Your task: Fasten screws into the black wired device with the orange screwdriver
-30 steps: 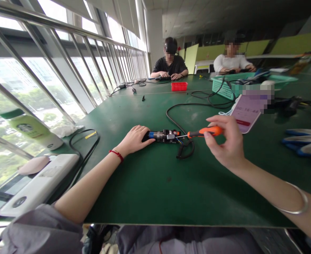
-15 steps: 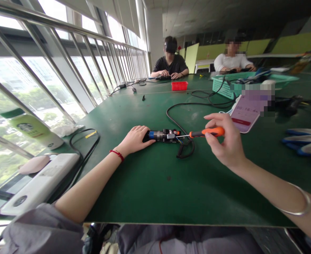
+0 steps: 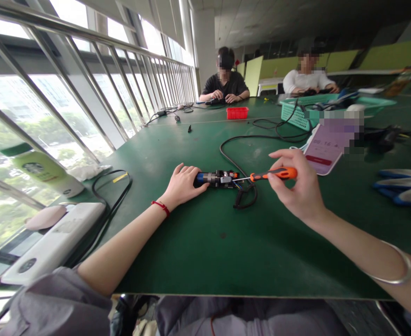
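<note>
A corded power tool (image 3: 212, 179), dark and cylindrical with a blue band and its inner parts and wires exposed, lies on the green table. My left hand (image 3: 184, 184) grips its left end, thumb along the near side, covering that end. In a pinch between thumb and fingers, my right hand (image 3: 296, 184) holds an orange-and-black screwdriver (image 3: 277, 174) almost level. Its thin shaft points left and the tip meets the exposed right part of the tool, near a grey block; the exact contact point is too small to see. A black cord (image 3: 250, 200) loops beside that end.
A phone (image 3: 326, 144) showing a timer stands beyond my right hand, before a green basket (image 3: 296, 114). Gloves (image 3: 404, 186) lie at right; a bottle (image 3: 44, 170) and white box (image 3: 54, 242) at left. A red tray (image 3: 237, 113) sits farther back, near two seated people.
My left hand has shifted slightly right and its fingers have lifted a little. The screwdriver handle has turned in my right hand, with the fingers repositioned on it.
</note>
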{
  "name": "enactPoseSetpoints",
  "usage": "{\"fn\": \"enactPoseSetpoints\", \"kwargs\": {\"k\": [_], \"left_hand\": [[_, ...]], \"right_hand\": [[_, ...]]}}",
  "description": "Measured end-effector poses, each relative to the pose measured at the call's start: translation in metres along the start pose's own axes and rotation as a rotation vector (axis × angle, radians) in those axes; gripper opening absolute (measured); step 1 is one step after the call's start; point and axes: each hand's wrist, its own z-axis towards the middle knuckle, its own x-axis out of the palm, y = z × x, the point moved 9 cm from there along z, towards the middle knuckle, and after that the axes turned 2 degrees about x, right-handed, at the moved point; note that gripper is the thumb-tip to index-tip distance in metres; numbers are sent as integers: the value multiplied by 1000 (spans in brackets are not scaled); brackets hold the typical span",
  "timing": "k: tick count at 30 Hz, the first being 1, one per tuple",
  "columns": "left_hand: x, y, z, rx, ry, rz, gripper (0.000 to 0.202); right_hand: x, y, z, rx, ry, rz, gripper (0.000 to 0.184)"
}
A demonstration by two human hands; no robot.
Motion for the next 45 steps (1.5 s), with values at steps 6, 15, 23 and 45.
{"fn": "enactPoseSetpoints", "kwargs": {"k": [6, 15, 23, 45], "left_hand": [[2, 2, 1, 13, 11, 7, 40], [2, 3, 1, -15, 7, 2, 39], [4, 3, 0, -31, 2, -6, 42], [5, 2, 0, -7, 14, 4, 48]], "right_hand": [[0, 0, 0, 44, 7, -30, 12], [1, 4, -1, 13, 3, -42, 14], [6, -4, -3, 4, 15, 129, 42], [8, -5, -5, 80, 20, 170, 37]]}}
